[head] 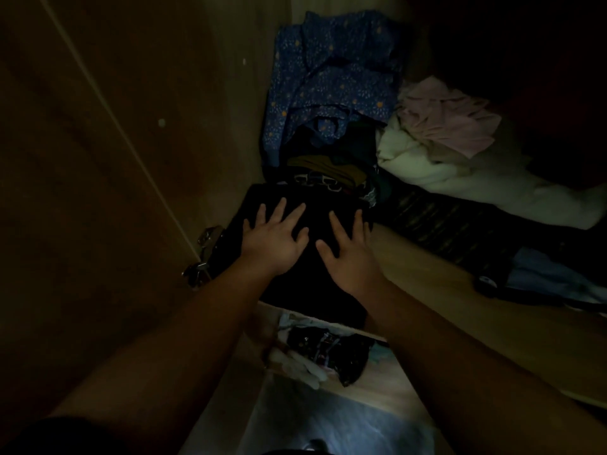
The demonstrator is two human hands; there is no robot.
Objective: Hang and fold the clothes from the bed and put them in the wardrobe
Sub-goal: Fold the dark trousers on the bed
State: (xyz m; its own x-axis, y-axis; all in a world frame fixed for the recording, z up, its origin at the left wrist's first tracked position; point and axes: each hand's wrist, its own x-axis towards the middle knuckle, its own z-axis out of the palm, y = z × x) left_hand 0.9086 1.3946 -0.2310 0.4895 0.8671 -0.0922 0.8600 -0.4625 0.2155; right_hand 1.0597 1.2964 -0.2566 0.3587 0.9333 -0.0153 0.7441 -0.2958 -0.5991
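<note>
left hand and right hand, fingers spread flat (gripping nothing), pressing black garment, wardrobe shelf

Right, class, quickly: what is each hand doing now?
Left hand: open, fingers spread flat on the black garment.
Right hand: open, also flat on it.

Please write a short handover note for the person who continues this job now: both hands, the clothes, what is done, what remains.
Left hand and right hand: both open, fingers spread flat on the folded black garment.
It lies on the wardrobe shelf, in front of the blue patterned cloth.
Done: this piece is placed.
Left: release it; the bed is out of view, so remaining clothes are unknown.
</note>
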